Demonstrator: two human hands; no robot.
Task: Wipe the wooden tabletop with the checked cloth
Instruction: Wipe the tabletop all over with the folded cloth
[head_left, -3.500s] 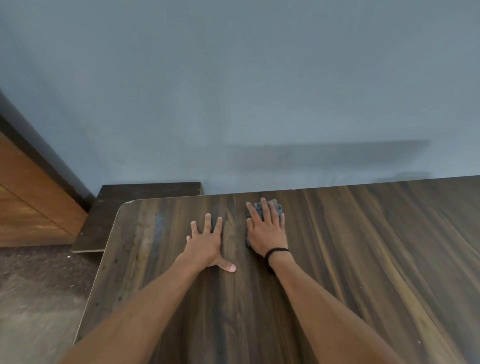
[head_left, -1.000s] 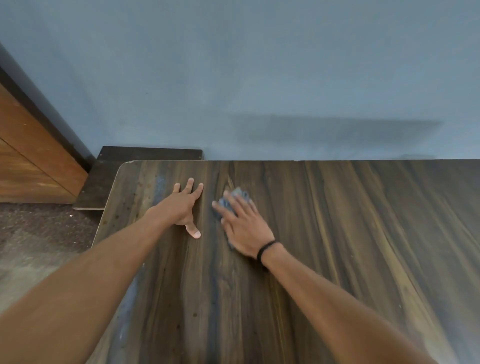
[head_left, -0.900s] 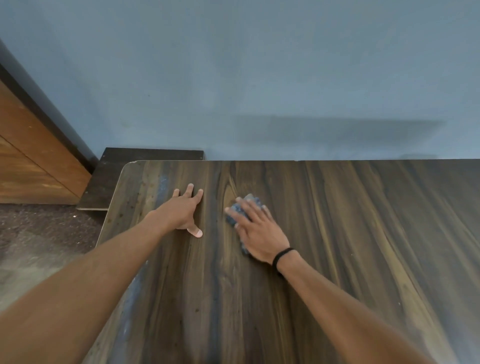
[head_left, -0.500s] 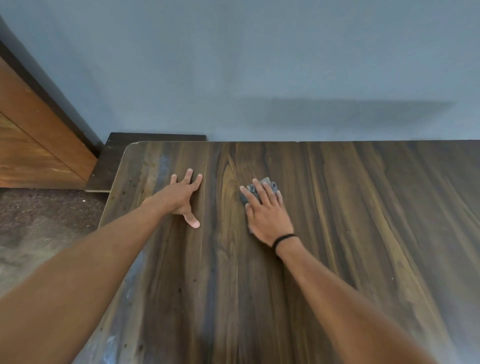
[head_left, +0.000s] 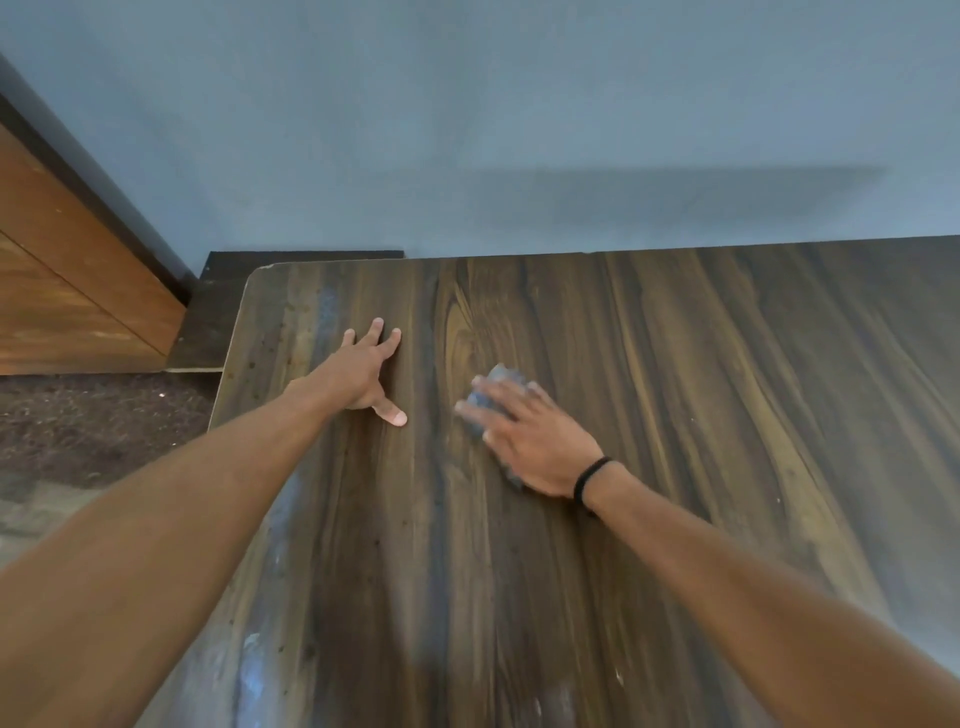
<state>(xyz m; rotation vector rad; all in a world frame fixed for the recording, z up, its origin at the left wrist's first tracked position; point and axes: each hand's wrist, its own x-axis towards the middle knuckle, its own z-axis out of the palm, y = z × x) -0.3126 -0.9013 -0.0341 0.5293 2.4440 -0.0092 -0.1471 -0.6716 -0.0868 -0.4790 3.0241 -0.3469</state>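
The dark wooden tabletop (head_left: 675, 415) fills the lower right of the view. My right hand (head_left: 535, 441), with a black band at the wrist, presses flat on the bluish checked cloth (head_left: 493, 382). Most of the cloth is hidden under the palm; its edge shows past the fingertips and it is blurred by motion. My left hand (head_left: 363, 374) lies flat on the wood with fingers spread, holding nothing, near the table's far left corner and a hand's width left of the cloth.
A blue-grey wall (head_left: 519, 130) runs right behind the table's far edge. A low dark ledge (head_left: 218, 301) and a brown wooden panel (head_left: 67, 291) lie beyond the left edge, above a speckled floor (head_left: 93, 426). Pale smears mark the wood near the left edge.
My right hand has slid the cloth back toward me and a little left, fingers now angled left. The left hand has stayed planted. The view has tilted slightly.
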